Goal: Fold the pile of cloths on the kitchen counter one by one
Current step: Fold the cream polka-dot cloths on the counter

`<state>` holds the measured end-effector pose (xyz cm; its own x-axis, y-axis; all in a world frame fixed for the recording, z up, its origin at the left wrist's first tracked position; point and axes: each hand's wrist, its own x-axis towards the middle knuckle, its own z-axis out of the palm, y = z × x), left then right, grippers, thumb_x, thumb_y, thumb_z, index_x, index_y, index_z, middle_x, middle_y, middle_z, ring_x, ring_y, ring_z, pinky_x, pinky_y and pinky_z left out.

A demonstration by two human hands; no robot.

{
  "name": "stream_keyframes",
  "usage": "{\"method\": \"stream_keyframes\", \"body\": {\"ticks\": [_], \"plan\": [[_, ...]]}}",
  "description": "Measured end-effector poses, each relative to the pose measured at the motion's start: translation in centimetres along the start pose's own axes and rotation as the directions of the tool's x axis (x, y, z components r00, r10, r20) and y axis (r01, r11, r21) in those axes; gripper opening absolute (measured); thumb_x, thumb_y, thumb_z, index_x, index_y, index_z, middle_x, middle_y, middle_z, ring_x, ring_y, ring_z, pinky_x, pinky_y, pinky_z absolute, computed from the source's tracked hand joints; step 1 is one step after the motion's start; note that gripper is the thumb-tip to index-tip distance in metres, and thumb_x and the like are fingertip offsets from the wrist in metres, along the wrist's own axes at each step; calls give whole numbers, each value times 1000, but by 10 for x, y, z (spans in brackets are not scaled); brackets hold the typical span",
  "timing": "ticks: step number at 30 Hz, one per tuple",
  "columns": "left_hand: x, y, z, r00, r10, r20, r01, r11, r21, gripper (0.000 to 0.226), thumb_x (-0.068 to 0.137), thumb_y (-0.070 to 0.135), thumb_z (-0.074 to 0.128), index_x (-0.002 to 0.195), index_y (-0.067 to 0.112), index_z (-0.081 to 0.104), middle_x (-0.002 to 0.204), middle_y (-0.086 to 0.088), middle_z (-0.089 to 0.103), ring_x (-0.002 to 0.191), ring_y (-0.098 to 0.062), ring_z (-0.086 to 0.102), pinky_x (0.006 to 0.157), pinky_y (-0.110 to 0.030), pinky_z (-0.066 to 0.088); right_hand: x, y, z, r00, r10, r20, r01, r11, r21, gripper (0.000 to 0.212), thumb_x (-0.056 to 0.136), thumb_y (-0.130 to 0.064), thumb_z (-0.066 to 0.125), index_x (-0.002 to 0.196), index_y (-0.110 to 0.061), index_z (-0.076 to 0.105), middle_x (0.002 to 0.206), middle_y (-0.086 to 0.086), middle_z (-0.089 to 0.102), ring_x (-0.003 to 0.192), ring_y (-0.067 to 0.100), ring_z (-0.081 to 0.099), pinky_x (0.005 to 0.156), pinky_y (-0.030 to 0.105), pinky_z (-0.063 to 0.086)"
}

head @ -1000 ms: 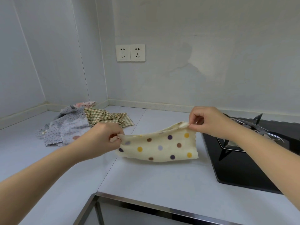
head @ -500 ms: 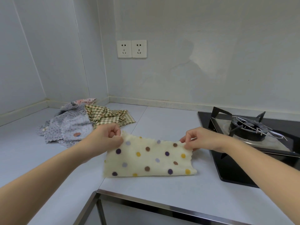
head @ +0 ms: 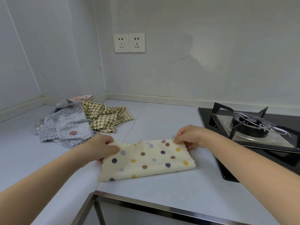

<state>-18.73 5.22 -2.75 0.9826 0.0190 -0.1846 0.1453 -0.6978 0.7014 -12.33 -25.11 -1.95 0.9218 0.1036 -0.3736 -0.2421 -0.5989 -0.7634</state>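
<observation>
A cream cloth with coloured dots (head: 146, 161) lies folded in half on the white counter (head: 162, 187), near its front edge. My left hand (head: 101, 147) pinches the cloth's far left corner. My right hand (head: 189, 137) pinches its far right corner. The far edge is slightly raised off the counter between the two hands. A pile of unfolded cloths sits in the back left corner: a grey dotted cloth (head: 68, 127), a green checked cloth (head: 107, 117) and a pink one (head: 82, 98) behind them.
A black gas hob (head: 253, 127) with a burner and pan support is set into the counter at the right, close to my right hand. Two wall sockets (head: 129, 43) sit above the counter. A metal edge (head: 146, 203) runs along the counter's front.
Both hands have lowered the dotted cloth from hanging in the air down onto the counter and drawn it toward the front edge, keeping hold of its top corners.
</observation>
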Motion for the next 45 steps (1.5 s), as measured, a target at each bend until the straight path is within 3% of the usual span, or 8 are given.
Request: {"method": "stream_keyframes", "body": {"ticks": [7, 11, 19, 23, 29, 34, 38, 45], "plan": [[4, -6, 3, 999, 22, 23, -21, 999, -24, 17, 89, 22, 62, 84, 8, 54, 73, -8, 53, 56, -16, 51, 51, -23, 40, 1, -17, 4, 991, 92, 96, -86, 994, -72, 8, 90, -22, 67, 85, -19, 62, 84, 1, 60, 67, 14, 55, 64, 24, 50], [2, -7, 5, 991, 119, -68, -121, 992, -28, 22, 89, 19, 62, 76, 10, 47, 67, -5, 43, 53, -13, 42, 46, -18, 36, 6, -9, 11, 992, -127, -28, 124, 989, -74, 13, 87, -21, 70, 77, -17, 62, 73, -2, 61, 62, 11, 55, 54, 21, 48], [-5, -8, -20, 891, 361, -277, -425, 877, -224, 15, 80, 10, 75, 79, 14, 61, 68, -3, 61, 65, -19, 54, 59, -26, 44, -20, 5, -13, 720, -564, -405, 604, 796, -36, 17, 90, -17, 66, 76, -10, 58, 72, 12, 65, 63, 18, 60, 58, 25, 51], [-13, 5, -31, 884, 415, -215, -462, 847, -262, 30, 70, 41, 83, 74, 17, 64, 69, 2, 66, 65, -11, 59, 61, -23, 46, -39, 1, -31, 665, -630, -401, 677, 735, -34, 15, 89, -12, 66, 76, -9, 58, 67, -2, 66, 64, 14, 64, 60, 26, 53], [-23, 23, -23, 872, 424, -245, -489, 732, -474, 22, 76, 20, 73, 84, 9, 55, 60, 7, 60, 55, -7, 56, 52, -16, 46, -59, -5, -38, 682, -593, -428, 695, 707, 128, 13, 87, -8, 67, 75, -8, 60, 72, 3, 66, 68, 13, 62, 65, 25, 52], [-28, 27, -17, 903, 411, -126, -413, 746, -522, 57, 53, 54, 80, 86, 10, 67, 86, -7, 71, 76, -18, 67, 70, -28, 57, -63, -1, -34, 714, -542, -444, 664, 724, 184, 13, 91, -12, 64, 78, -12, 60, 64, -7, 64, 61, 7, 60, 57, 19, 48], [-36, 35, -6, 925, 337, -178, -370, 682, -631, 40, 71, 48, 72, 93, 15, 65, 88, -7, 72, 76, -22, 67, 61, -32, 56, -66, 5, -29, 743, -474, -473, 636, 722, 274, 13, 92, -12, 62, 79, -13, 60, 68, -1, 62, 64, 10, 59, 57, 22, 48], [-25, 40, 23, 853, 89, -515, -232, 947, -221, 14, 96, 34, 51, 96, 20, 54, 83, 0, 64, 74, -20, 60, 59, -31, 43, -47, 14, -12, 735, -336, -588, 472, 877, 89, 9, 89, -17, 61, 81, -14, 62, 74, 1, 60, 66, 13, 53, 61, 27, 41]]}}
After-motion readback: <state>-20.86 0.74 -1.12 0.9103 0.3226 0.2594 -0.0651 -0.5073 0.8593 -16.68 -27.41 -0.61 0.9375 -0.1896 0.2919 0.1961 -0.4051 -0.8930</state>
